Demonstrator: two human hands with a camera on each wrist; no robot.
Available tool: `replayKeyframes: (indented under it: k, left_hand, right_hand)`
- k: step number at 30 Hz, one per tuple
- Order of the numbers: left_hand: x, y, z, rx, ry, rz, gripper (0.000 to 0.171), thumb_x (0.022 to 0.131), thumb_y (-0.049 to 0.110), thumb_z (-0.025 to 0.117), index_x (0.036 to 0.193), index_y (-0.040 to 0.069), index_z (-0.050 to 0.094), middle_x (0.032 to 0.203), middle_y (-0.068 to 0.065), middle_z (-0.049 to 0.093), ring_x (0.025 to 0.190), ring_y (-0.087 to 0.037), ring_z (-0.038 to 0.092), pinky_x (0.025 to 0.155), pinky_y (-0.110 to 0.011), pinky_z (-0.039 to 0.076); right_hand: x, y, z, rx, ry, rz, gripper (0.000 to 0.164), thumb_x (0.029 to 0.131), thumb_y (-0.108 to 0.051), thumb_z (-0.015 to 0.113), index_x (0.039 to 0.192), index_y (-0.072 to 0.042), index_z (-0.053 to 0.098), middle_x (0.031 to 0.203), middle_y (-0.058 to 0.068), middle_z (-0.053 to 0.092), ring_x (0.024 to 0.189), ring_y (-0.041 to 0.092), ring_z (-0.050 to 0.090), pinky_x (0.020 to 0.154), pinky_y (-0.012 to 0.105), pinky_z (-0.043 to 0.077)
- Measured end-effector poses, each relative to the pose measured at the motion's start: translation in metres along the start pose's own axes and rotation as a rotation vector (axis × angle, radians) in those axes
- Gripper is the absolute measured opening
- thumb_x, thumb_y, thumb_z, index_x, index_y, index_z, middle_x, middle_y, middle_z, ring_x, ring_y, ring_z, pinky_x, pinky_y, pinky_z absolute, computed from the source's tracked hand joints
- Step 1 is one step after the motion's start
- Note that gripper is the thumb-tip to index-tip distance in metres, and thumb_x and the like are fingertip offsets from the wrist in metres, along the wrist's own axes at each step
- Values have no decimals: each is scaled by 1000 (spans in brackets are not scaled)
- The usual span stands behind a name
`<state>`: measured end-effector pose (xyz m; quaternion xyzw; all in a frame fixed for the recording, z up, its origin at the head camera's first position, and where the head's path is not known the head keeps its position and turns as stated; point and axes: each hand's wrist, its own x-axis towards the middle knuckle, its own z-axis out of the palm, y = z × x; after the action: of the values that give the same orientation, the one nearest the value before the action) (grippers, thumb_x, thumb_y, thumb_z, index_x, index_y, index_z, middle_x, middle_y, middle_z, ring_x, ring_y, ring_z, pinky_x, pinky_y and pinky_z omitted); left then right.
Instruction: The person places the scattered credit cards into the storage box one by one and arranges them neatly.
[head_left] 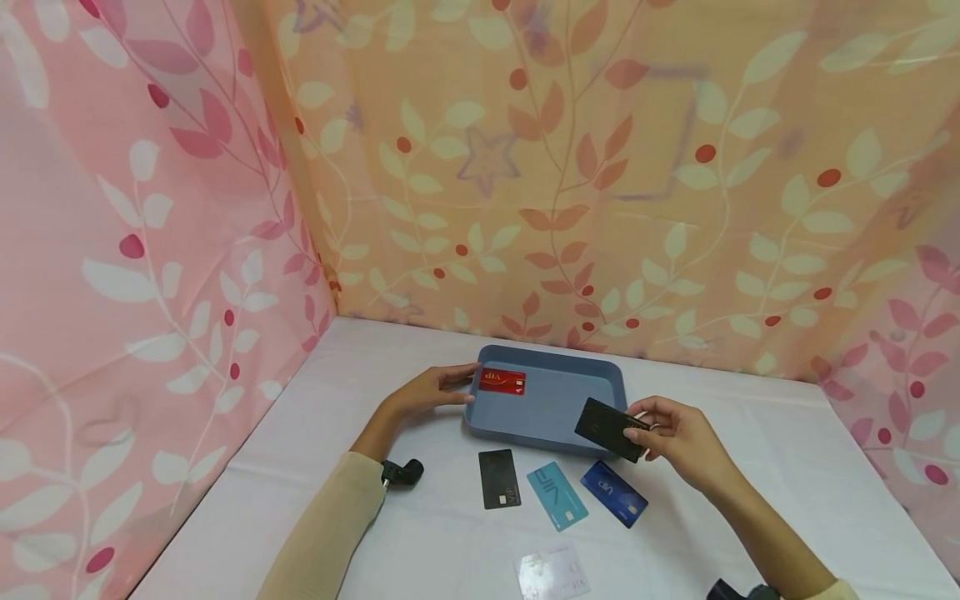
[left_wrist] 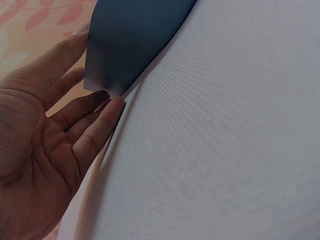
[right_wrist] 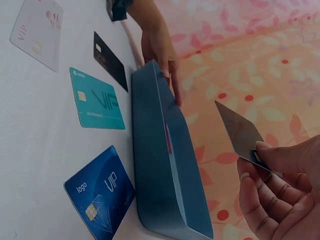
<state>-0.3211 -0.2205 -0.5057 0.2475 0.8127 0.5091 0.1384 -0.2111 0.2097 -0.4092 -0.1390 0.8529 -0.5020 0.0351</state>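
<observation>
My right hand (head_left: pixel 678 437) pinches a black card (head_left: pixel 603 427) between thumb and fingers, over the near right corner of a blue-grey tray (head_left: pixel 555 433). In the right wrist view this card (right_wrist: pixel 237 130) is tilted, raised beside the tray. My left hand (head_left: pixel 431 390) touches the tray's left end, its fingers relaxed against the outer wall and corner. Inside the tray, at its left, lies a red VIP card (head_left: pixel 502 382). In front of the tray lie another black card (head_left: pixel 499 479), a teal card (head_left: pixel 557 496) and a blue card (head_left: pixel 614 493).
A pale, shiny card (head_left: pixel 552 573) lies closest to me on the white tablecloth (head_left: pixel 420 542). Patterned cloth (head_left: pixel 450 208) hangs behind the table and along both sides. A dark wrist device (head_left: pixel 402 473) sits at the left sleeve's cuff.
</observation>
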Motion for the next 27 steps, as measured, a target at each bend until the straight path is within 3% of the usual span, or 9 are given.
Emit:
replayKeyframes:
  k: [16,27]
  left_hand:
    - [0,-1,-3,13,-1,5,75,93,22,76,157,12,39,159,-8,42,146,-24,40,118,-44,34]
    - [0,3,-1,4,-5,3,76,93,21,77,157,9,38,158,-9,42,146,-26,41,117,-45,35]
  right_hand:
    - [28,5,9,-40,38,40,34,92,-20,77,120,-2,70,103,13,70,83,21,70,61,33,60]
    - [49,4,17,-70,15,36,28,94,-17,75,117,-2,71,98,13,74,70,27,66,61,39,61]
